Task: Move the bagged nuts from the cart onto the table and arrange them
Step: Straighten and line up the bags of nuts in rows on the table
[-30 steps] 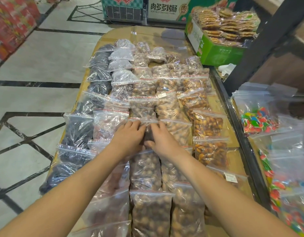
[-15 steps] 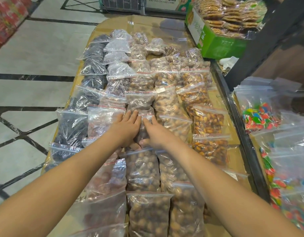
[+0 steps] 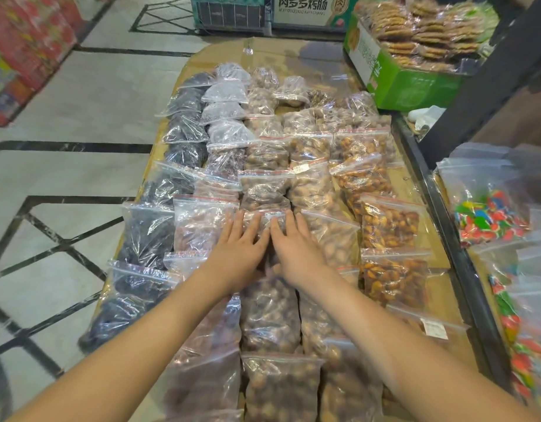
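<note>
Cardboard-topped table [image 3: 293, 53]: flat hands [image 3: 267, 251] press one clear, seemingly nut-filled bag [image 3: 264, 220], fingers straight.

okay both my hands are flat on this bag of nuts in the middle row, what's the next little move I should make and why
Probably slide that bag of nuts a touch toward you, then lift off. Your left hand and right hand press it flat, and its sealed top edge overlaps the bag beyond; the rows beside it look evenly stepped, so matching them seems the aim.
</note>
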Demonstrator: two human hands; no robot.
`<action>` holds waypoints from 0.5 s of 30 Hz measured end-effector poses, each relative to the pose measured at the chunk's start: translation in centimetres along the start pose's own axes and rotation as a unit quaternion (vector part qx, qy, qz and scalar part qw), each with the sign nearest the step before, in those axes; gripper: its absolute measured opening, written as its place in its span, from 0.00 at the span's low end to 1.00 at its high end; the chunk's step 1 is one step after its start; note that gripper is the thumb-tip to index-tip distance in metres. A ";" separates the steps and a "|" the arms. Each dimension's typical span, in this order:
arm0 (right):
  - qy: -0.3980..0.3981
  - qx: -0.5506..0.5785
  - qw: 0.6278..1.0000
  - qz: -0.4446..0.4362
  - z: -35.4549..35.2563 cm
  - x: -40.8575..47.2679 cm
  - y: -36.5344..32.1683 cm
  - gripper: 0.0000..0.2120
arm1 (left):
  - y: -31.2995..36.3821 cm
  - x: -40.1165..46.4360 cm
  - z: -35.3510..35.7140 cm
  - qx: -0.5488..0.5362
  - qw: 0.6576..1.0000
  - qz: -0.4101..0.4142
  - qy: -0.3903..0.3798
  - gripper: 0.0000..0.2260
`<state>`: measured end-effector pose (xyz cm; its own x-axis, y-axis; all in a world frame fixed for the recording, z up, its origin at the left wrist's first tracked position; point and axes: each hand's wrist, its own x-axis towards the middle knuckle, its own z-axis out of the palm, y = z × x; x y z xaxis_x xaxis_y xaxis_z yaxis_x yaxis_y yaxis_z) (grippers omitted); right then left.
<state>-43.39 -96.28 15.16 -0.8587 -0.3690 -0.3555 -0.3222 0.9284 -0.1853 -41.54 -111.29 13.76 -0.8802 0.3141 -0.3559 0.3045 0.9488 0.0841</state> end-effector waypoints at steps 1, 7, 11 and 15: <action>0.015 0.027 0.999 -0.006 0.6 -0.6 0.0 0.44 | 0.2 -0.5 0.4 -0.009 1.000 0.004 0.002 0.41; 0.067 0.182 0.981 -0.006 3.3 -2.3 -0.2 0.33 | 0.2 -0.5 0.2 -0.045 0.997 0.001 -0.055 0.37; 0.033 0.163 0.986 0.002 1.6 -0.7 0.2 0.26 | -0.1 2.5 -3.0 -0.116 0.992 0.006 0.041 0.24; -0.051 0.092 0.994 0.020 0.9 0.4 -0.9 0.28 | -0.7 7.1 -3.3 -0.097 0.992 0.000 0.081 0.31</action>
<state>-43.07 -97.34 14.35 -0.8217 -0.3441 -0.4543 -0.2026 0.9215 -0.3315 -49.24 -109.61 14.26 -0.9317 0.3015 -0.2027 0.2436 0.9323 0.2672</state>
